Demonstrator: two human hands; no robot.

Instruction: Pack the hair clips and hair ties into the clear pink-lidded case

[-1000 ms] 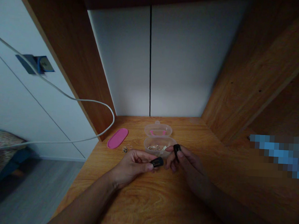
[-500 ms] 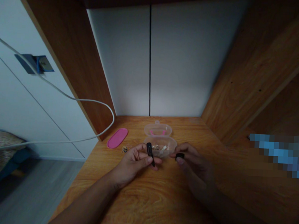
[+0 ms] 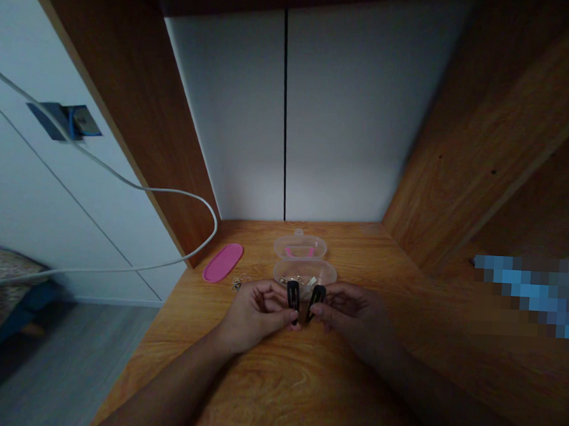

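Observation:
My left hand (image 3: 257,316) pinches a black snap hair clip (image 3: 293,294), held upright between thumb and fingers. Close beside it, my right hand (image 3: 358,318) grips a second black hair clip (image 3: 317,296), tilted slightly to the right. A narrow gap separates the two clips. Just behind them lies a clear plastic case (image 3: 329,272), its lid (image 3: 300,247) folded back on its hinge. Small pale and metallic pieces (image 3: 312,280) show inside the case; my hands and the clips hide part of its front.
A pink oval tray (image 3: 223,263) rests at the back left of the wooden table (image 3: 275,390). Several small rings or bands (image 3: 237,283) lie near it. A white cable (image 3: 180,192) loops in from the left. Wooden panels (image 3: 458,171) flank the space.
My right hand has moved left and turned its clip upright, bringing it near the other clip. My left hand has shifted slightly and turned its clip to face me.

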